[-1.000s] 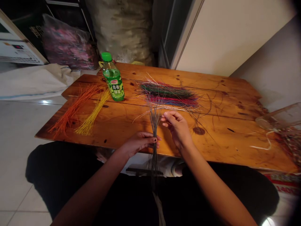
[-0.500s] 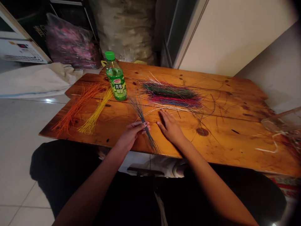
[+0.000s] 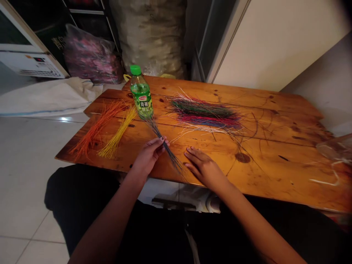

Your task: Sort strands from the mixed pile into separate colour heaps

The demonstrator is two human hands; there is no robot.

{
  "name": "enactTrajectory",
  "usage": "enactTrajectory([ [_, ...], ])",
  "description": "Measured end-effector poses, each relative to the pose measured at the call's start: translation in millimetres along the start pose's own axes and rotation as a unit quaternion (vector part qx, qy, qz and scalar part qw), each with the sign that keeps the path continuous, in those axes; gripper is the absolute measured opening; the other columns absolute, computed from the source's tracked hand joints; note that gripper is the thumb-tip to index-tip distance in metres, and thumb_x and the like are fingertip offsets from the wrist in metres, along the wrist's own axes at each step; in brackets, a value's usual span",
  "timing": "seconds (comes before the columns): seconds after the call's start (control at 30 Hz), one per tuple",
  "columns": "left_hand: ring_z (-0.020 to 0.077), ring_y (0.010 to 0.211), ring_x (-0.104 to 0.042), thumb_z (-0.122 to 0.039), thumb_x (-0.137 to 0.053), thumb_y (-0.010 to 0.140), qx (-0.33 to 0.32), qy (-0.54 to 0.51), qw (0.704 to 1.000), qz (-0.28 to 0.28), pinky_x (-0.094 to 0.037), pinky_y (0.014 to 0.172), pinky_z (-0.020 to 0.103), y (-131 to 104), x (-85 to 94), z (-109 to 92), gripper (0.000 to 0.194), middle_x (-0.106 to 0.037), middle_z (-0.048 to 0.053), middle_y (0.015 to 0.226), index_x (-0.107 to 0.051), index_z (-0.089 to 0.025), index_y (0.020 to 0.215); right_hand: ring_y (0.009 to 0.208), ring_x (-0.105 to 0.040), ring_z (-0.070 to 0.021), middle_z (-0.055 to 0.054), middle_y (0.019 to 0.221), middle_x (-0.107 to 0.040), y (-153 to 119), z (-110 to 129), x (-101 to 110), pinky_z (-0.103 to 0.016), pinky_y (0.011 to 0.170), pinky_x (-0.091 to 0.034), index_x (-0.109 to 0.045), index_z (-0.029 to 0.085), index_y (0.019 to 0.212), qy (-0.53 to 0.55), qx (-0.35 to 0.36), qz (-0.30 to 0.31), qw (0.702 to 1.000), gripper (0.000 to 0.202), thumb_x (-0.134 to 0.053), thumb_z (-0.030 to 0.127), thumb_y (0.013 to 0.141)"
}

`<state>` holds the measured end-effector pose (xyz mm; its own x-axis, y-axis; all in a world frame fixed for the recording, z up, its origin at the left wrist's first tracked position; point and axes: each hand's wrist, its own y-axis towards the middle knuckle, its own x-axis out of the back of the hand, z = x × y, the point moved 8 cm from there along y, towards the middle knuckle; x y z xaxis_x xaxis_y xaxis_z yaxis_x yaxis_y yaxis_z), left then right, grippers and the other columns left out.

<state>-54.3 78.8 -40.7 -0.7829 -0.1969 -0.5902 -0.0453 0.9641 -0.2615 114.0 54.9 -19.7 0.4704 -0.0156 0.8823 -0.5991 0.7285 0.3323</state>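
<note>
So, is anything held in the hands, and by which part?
The left hand grips the dark strand bundle near its middle; the right hand holds nothing.

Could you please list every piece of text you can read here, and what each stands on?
"青梅", second character less sharp: green-capped transparent plastic bottle.
Characters below, same bottle: too blurred.
Red oval logo, same bottle: too small.
Pale characters on black surface, upper left: too blurred.
Print on white flat panel, far left: too small.

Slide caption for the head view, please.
Left hand gripping dark strands, open right hand nearby, at a wooden table.
</note>
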Motion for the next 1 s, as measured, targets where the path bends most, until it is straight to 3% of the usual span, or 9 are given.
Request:
enactTrajectory([
  [0.17, 0.0080, 0.064, -0.062, -0.008, -0.060, 0.072, -0.007, -0.067, 0.998, -0.014, -0.050, 0.058, 0.013, 1, 6.7, -14, 0.007, -0.066, 0.003, 0.070, -0.066, -0.012, 0.073, 0.128, -0.035, -0.0266, -0.013, 0.132, -0.048, -9, 32, -12, -0.048, 0.104, -0.034, -0.043, 0.013, 0.130, -0.002, 0.067, 0.045, 0.997, 0.054, -0.051, 0.038, 0.083],
  [0.27, 0.0074, 0.061, -0.062, -0.004, -0.054, 0.076, -0.014, -0.103, 0.994, -0.027, -0.050, 0.056, 0.012, 2, 9.8, -21, 0.013, -0.064, 0.002, 0.068, -0.065, -0.012, 0.072, 0.126, -0.037, -0.0258, -0.011, 0.130, -0.049, -15, 42, -15, -0.047, 0.104, -0.035, -0.044, 0.016, 0.129, 0.013, 0.089, 0.043, 0.995, 0.052, -0.055, 0.035, 0.082],
  [0.53, 0.0071, 0.057, -0.061, -0.002, -0.046, 0.080, -0.012, -0.145, 0.987, -0.064, -0.050, 0.054, 0.013, 0, 13.3, -25, 0.021, -0.063, 0.001, 0.064, -0.063, -0.012, 0.072, 0.110, -0.052, -0.0191, -0.007, 0.108, -0.063, -21, 51, -12, -0.036, 0.096, -0.045, -0.059, 0.017, 0.109, 0.063, 0.108, -0.004, 0.992, 0.026, -0.050, 0.021, 0.085],
  [0.77, 0.0071, 0.056, -0.061, -0.001, -0.045, 0.080, -0.025, -0.162, 0.983, -0.078, -0.051, 0.054, 0.013, 0, 16.2, -30, 0.021, -0.062, 0.001, 0.063, -0.062, -0.011, 0.072, 0.104, -0.055, -0.0185, -0.007, 0.101, -0.065, -20, 56, -8, -0.034, 0.091, -0.047, -0.060, 0.019, 0.109, 0.043, 0.116, -0.039, 0.992, 0.026, -0.053, 0.021, 0.084],
  [1.0, 0.0072, 0.057, -0.061, 0.000, -0.045, 0.080, -0.028, -0.166, 0.983, -0.080, -0.052, 0.055, 0.013, 1, 20.2, -31, 0.021, -0.063, 0.002, 0.065, -0.062, -0.010, 0.073, 0.086, -0.058, -0.0174, -0.005, 0.082, -0.066, -19, 60, -4, -0.030, 0.076, -0.050, -0.064, 0.019, 0.103, 0.025, 0.110, -0.076, 0.991, 0.023, -0.056, 0.019, 0.082],
])
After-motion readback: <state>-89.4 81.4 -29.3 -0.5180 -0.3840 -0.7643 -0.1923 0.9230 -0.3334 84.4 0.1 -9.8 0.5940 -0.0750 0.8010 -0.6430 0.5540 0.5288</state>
